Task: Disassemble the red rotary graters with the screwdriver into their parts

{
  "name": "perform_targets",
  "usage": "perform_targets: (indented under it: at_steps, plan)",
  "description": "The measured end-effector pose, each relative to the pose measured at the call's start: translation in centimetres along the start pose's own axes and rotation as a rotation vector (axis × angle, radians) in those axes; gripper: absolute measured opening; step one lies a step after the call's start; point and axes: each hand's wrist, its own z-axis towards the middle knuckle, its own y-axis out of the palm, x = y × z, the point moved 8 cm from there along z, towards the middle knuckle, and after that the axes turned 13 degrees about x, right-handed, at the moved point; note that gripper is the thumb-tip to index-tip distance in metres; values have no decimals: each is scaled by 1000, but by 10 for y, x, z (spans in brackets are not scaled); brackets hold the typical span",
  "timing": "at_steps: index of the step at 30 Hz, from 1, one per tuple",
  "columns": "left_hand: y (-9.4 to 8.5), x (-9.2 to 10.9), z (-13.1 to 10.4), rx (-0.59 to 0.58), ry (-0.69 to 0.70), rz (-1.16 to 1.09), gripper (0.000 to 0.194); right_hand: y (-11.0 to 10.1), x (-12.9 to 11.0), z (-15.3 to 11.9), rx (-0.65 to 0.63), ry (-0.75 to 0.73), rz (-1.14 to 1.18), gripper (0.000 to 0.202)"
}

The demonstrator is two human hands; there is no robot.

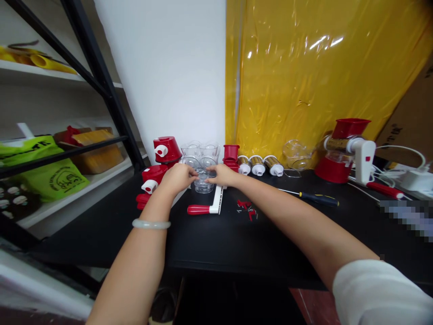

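A clear plastic housing [204, 186] rests on the black table between my hands. My left hand [177, 177], with a pale bangle at its wrist, has its fingertips on the left side. From the right, my right hand [221, 174] grips it with thumb and fingers. Just in front lies a white crank with a red handle [199, 209]. More clear plastic housings [200, 151] stand behind my hands. Red bases [166, 150] with white knobs are at the left, and a red hopper [231, 155] is behind my right hand.
Metal grater drums [257, 165] line the back beside a clear part [296, 155]. Small red pieces and screws [251, 212] lie near my right forearm. A screwdriver [318, 198], an assembled rotary grater [334, 168] and white cables [389, 174] are to the right. Shelving [98, 95] stands left.
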Motion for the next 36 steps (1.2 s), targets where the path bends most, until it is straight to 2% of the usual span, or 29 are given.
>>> perform_targets:
  at_steps: [3, 9, 22, 32, 36]
  plan:
    - [-1, 0, -1, -7, -23, 45, 17, 0, 0, -1, 2, 11, 7, 68]
    - [0, -2, -1, -1, -39, 66, 16, -1, 2, -2, -7, 50, 8, 62]
    - [8, -1, 0, -42, -14, 69, 16, 4, 7, -7, -49, 79, 2, 63]
    - [9, 1, -2, -64, -6, 74, 17, 4, 10, -7, -44, 62, 0, 63]
    - [7, 3, -2, -51, -7, 73, 17, 4, 9, -8, -35, 52, -2, 70]
